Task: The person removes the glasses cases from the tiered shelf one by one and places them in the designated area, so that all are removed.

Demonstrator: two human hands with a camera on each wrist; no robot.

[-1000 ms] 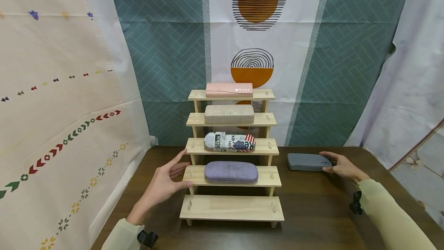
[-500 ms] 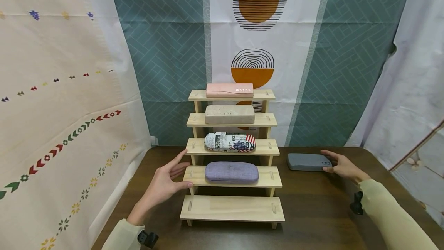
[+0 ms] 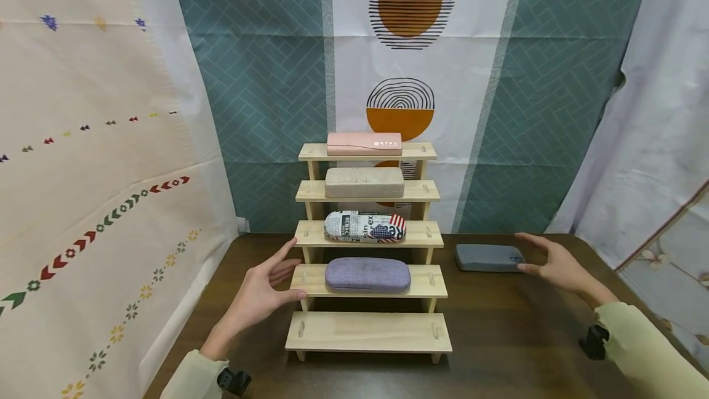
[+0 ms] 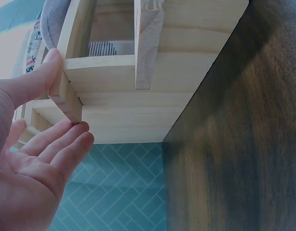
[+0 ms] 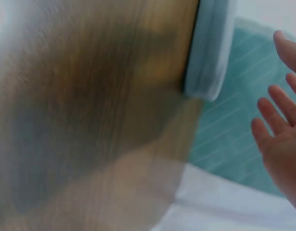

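Note:
A tiered wooden display stand [image 3: 368, 332] stands in the middle of the table. My left hand [image 3: 260, 291] holds the left end of its second step from the bottom, thumb at the front edge and fingers at the back, as the left wrist view shows. A grey-blue glasses case [image 3: 487, 258] lies on the table right of the stand. Just off its right end is my right hand [image 3: 559, 268], fingers spread and holding nothing. In the right wrist view that hand [image 5: 285, 130] is apart from the case [image 5: 209, 53].
Each upper step bears one case: a purple case [image 3: 368, 274], a newsprint-and-flag patterned case [image 3: 364, 227], a beige case [image 3: 364, 183] and a pink case [image 3: 364, 144] on top. The bottom step is bare. Patterned cloths [image 3: 260, 109] hang behind and at both sides of the brown table [image 3: 498, 337].
My right hand has let go of the grey-blue glasses case and drawn back to the right. The case stays where it lay. The left hand keeps its hold on the stand.

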